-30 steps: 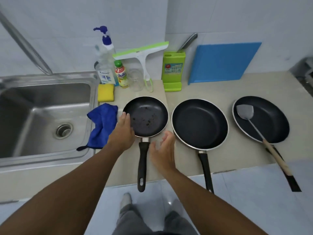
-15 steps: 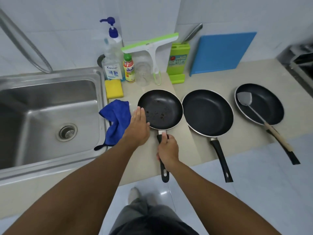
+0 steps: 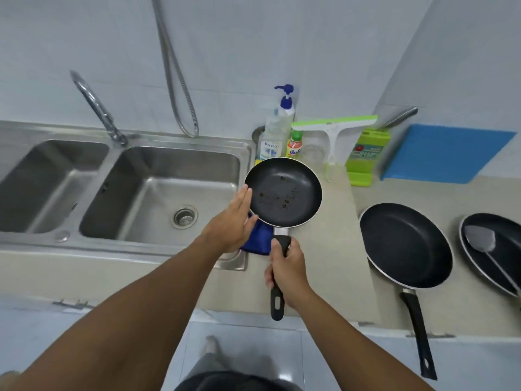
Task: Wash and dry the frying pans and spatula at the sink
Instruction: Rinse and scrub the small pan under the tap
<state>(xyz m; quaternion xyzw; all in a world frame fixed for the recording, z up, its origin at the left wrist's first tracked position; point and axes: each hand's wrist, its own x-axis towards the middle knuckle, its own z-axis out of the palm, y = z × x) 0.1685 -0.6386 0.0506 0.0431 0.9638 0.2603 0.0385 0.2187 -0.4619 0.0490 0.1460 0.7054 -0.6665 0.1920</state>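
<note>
Our right hand (image 3: 289,270) is clenched around the small frying pan (image 3: 283,191) handle; our left hand (image 3: 229,221) lies flat, fingers spread, against its left rim. Pan sits beside the sink (image 3: 158,193), handle pointing toward us, bowl away.

Both basins of the sink (image 3: 242,153) lie open from above, with only the tap (image 3: 95,107) and the hanging hose (image 3: 176,80) reaching over their back rim. Along the wall a soap bottle (image 3: 277,128), a small bottle (image 3: 294,143), a squeegee (image 3: 334,131) and a green knife block (image 3: 366,153) crowd the counter (image 3: 335,244), which is bare in front of them. To the right, two pans (image 3: 406,245) sit close together, one handle sticking out past the counter edge.
</note>
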